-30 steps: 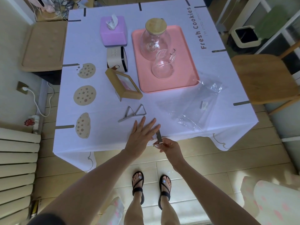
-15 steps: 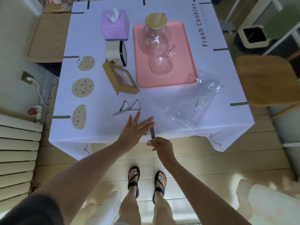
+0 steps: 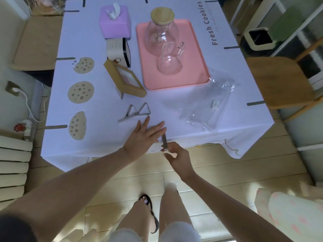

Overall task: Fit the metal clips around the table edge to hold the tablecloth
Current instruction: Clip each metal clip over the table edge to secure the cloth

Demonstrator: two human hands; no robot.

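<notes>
While the left hand [image 3: 142,136] lies flat and open on the tablecloth [image 3: 104,109], the right hand [image 3: 176,154] pinches a stiff, springy-looking metal clip [image 3: 164,142] by its outer end at the surface edge.

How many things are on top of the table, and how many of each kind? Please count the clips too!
Metal clips: 3, two loose and one at the near edge in the right hand
Glass jugs: 2
Pink tray: 1
Purple tissue box: 1
Wooden picture frame: 1
White clock: 1
Clear plastic bag: 1
Total: 10
</notes>
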